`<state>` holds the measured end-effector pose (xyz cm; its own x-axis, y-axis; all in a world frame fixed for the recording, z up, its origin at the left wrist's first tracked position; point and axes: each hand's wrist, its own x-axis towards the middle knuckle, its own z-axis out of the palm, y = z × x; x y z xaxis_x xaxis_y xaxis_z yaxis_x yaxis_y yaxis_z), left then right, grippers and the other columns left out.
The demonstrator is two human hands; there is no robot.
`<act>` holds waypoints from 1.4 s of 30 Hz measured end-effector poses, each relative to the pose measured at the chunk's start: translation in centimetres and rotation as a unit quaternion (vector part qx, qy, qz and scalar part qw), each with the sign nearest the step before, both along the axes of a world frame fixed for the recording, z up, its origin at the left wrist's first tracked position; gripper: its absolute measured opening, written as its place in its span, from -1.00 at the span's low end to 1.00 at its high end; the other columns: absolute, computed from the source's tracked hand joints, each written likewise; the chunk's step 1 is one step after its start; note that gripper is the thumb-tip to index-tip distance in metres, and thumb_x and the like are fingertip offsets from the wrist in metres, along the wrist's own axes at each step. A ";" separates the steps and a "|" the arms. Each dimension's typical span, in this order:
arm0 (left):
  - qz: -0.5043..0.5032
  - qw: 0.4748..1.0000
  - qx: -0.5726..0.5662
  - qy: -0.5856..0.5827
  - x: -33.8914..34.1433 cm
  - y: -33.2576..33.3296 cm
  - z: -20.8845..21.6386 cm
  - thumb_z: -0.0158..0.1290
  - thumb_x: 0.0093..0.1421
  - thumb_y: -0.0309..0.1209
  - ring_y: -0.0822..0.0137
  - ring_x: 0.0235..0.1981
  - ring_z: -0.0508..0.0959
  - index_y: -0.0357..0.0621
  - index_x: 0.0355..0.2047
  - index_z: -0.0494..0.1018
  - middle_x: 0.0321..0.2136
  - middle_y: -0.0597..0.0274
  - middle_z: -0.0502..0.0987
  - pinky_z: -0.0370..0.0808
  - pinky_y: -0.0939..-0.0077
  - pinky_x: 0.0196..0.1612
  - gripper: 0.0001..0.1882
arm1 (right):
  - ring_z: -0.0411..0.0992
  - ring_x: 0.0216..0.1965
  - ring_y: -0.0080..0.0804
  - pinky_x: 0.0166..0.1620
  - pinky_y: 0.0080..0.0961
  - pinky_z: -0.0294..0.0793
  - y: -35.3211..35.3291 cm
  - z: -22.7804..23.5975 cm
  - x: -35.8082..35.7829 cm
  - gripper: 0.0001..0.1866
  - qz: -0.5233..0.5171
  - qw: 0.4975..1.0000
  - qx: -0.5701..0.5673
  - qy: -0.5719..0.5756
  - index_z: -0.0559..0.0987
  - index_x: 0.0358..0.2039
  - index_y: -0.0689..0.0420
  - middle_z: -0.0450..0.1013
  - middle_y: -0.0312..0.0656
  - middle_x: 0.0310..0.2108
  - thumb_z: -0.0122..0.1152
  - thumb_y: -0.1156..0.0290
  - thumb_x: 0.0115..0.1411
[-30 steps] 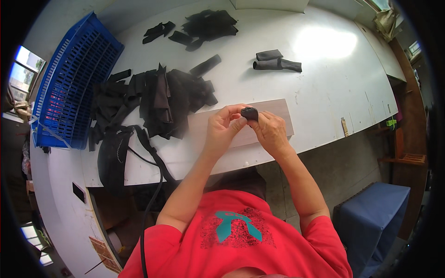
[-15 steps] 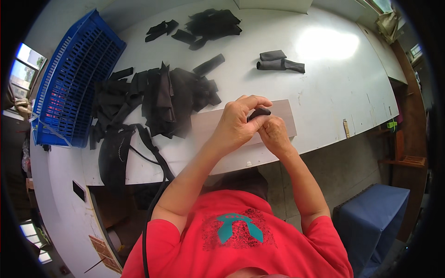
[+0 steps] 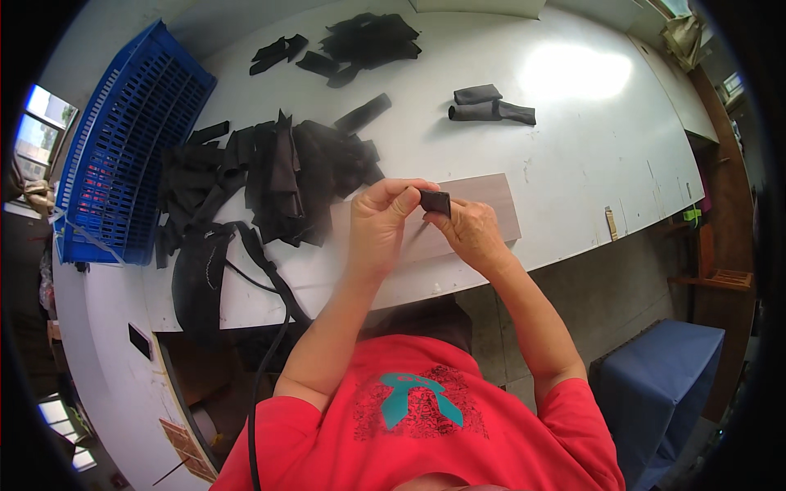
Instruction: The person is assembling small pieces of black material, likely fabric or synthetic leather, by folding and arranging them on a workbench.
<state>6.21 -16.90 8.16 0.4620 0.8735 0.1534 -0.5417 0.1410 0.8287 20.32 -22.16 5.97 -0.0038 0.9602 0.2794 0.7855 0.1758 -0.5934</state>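
Note:
Between both hands I hold a small piece of black fabric [image 3: 435, 201], its edge turned up toward me. My left hand [image 3: 382, 217] pinches its left end between thumb and fingers. On the other side, my right hand [image 3: 471, 233] grips it from the right and below. Both hands are above a pale wooden board [image 3: 491, 196] lying near the table's front edge. To the left of the board is a big heap of black fabric pieces [image 3: 282, 176]. Beyond the board, to the right, lie a few rolled black fabric tubes [image 3: 479, 110].
A blue plastic basket [image 3: 135, 139] leans at the left. More black fabric pieces [image 3: 372, 41] lie at the back of the white table [image 3: 589, 164]. A black cable [image 3: 266, 360] hangs near my left arm. A blue covered box [image 3: 655, 385] stands at lower right.
My hands have come apart slightly and shifted left. The fabric piece, mostly hidden in the fingers before, now shows flat between them.

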 end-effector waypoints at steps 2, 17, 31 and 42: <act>0.009 1.000 0.003 0.002 -0.2 0.0 0.0 0.03 0.06 -0.41 0.35 -0.32 0.47 -0.23 -0.38 0.47 -0.38 0.10 0.51 0.34 0.45 -0.14 -0.84 | 0.33 -0.63 -0.17 -0.55 -0.31 0.26 -0.1 0.4 -0.1 -0.71 -0.001 1.000 -0.003 -0.023 0.44 -0.62 0.19 0.34 -0.14 -0.68 0.10 0.21 0.03; 0.038 0.997 0.044 0.053 -0.6 2.0 0.3 0.00 0.09 -0.46 0.46 -0.40 0.47 -0.29 -0.43 0.46 -0.44 0.15 0.52 0.38 0.60 -0.22 -0.87 | 0.29 -0.65 -0.13 -0.56 -0.32 0.24 0.9 4.3 0.7 -0.83 0.086 0.992 0.073 0.053 0.45 -0.56 0.22 0.32 -0.11 -0.69 0.14 0.37 0.00; 0.328 0.551 0.385 0.664 0.4 14.4 -6.1 0.03 -0.08 -0.46 0.31 -0.32 0.37 -0.18 -0.65 0.47 -0.50 0.23 0.45 0.29 0.43 -0.32 -0.92 | 0.19 -0.69 -0.65 -0.61 -0.72 0.13 -4.9 3.3 0.9 -0.65 -0.101 0.930 -0.088 0.342 0.44 -0.52 0.28 0.25 -0.33 -0.74 -0.14 0.26 0.21; -0.013 0.868 -0.477 -0.136 -5.1 -2.4 -0.3 0.11 0.02 -0.33 0.23 -0.21 0.33 -0.05 -0.44 0.37 -0.31 0.31 0.39 0.30 0.34 -0.16 -0.83 | 0.27 -0.53 -0.69 -0.46 -0.75 0.27 -3.8 2.4 -9.5 -0.82 -0.072 0.859 -0.017 0.507 0.43 -0.31 0.26 0.35 -0.34 -0.54 0.10 0.53 0.04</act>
<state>1.10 -19.30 7.87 0.5438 0.6520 -0.5283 -0.6851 0.7085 0.1692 10.79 -25.93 8.33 0.3453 0.9376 0.0412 -0.1252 0.0895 -0.9881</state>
